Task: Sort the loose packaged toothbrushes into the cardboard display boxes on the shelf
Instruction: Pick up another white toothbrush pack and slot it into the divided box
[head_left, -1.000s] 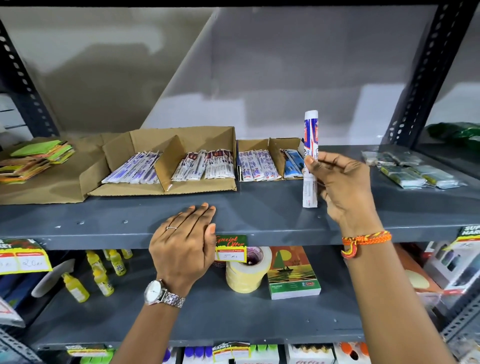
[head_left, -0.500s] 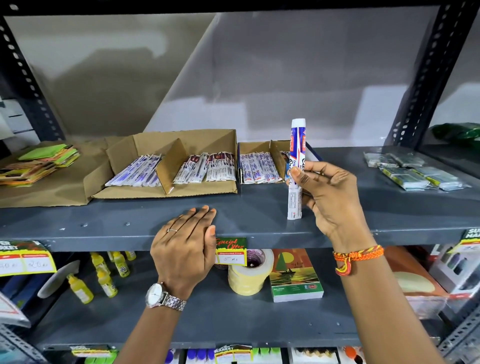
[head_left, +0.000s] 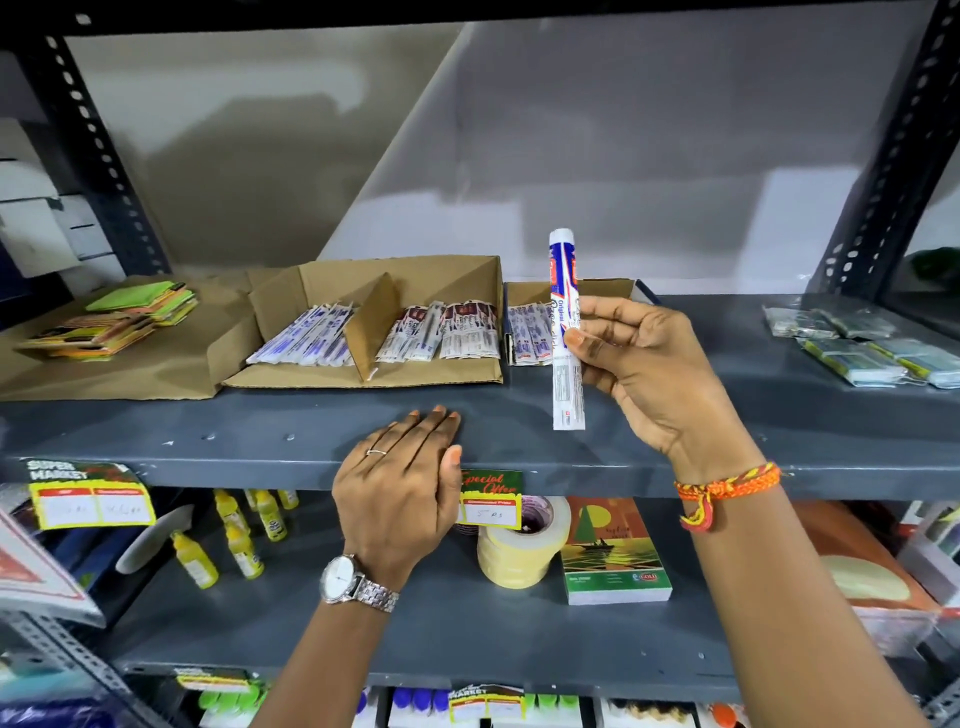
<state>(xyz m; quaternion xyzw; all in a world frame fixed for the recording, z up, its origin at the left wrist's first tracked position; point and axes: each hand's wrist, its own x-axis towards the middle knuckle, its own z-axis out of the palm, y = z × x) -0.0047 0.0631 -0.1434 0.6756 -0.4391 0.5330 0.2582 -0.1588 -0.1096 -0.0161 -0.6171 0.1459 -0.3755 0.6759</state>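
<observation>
Before the small cardboard box (head_left: 524, 301), a packaged toothbrush (head_left: 565, 332), carried leftward, is pinched upright by the right hand (head_left: 639, 358), ready for sorting, while the left hand (head_left: 400, 488) is laid flat, fingers together.

Your right hand (head_left: 644, 374) holds a white packaged toothbrush (head_left: 565, 332) banded blue and red near its top. Above your wrist sits an orange, red and yellow braided thread (head_left: 727, 486); your left wrist carries a silver watch (head_left: 345, 581) with a white dial. The shelf (head_left: 727, 426) is slate grey, and the display boxes (head_left: 363, 317) at 11 o'clock are plain brown cardboard. At 9 o'clock lie green and orange packets (head_left: 111, 325); at 6 o'clock, a cream tape roll (head_left: 522, 545).
</observation>
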